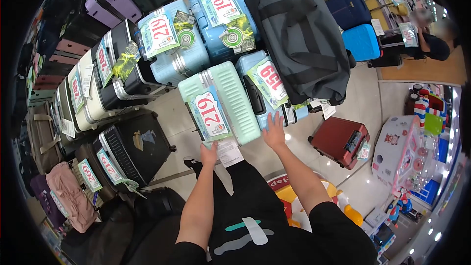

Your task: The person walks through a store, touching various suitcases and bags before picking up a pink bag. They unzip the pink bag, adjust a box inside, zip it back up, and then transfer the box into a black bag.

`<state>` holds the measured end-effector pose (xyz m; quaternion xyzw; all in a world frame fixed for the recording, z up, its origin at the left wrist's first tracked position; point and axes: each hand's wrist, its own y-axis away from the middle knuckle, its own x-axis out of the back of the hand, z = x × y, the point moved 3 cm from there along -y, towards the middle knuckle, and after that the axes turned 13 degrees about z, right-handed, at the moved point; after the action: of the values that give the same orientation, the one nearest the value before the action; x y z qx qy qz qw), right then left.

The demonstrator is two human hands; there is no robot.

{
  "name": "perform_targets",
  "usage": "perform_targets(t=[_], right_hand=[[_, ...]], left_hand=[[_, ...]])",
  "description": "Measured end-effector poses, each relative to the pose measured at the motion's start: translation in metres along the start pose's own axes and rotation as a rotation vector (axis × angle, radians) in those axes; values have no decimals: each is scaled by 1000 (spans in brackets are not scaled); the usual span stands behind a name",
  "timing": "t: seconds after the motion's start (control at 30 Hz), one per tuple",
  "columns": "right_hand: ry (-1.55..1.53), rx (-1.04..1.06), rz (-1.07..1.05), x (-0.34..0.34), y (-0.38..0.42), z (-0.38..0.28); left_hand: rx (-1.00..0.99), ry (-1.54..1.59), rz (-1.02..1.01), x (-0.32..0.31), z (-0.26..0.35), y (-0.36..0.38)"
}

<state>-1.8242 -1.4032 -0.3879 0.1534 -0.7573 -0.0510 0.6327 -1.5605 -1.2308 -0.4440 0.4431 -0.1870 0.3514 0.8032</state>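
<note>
A mint green ribbed suitcase (241, 99) stands in front of me, with a large price tag reading 219 (208, 113) on its face. At its near lower corner is my left hand (209, 155), fingers closed at the edge beside the tag; the grip is partly hidden. A white paper label (228, 152) hangs by that hand. My right hand (274, 132) is open, fingers spread, its tips at the lower edge of a light blue suitcase (251, 62) tagged 159. Across that suitcase lies a dark grey duffel bag (306, 29).
Two light blue suitcases (208, 0) stand behind. Black and white suitcases (130, 66) line the left, with a black suitcase (142, 145) nearer. On the tiled floor to the right are a dark red suitcase (338, 140) and a toy display (392, 152). People (434, 44) are at far right.
</note>
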Motion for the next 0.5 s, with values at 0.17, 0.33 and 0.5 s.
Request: perform_targets(t=[0.17,0.33,0.5], right_hand=[[23,24,-77,8,-2,0],[-31,35,-122,24,-7,2],[-182,-21,-114,-3,23,22]], left_hand=[[54,4,-39,2,5,2],[84,-39,-63,24,29,15],[-11,-47,-126,46,26,22]])
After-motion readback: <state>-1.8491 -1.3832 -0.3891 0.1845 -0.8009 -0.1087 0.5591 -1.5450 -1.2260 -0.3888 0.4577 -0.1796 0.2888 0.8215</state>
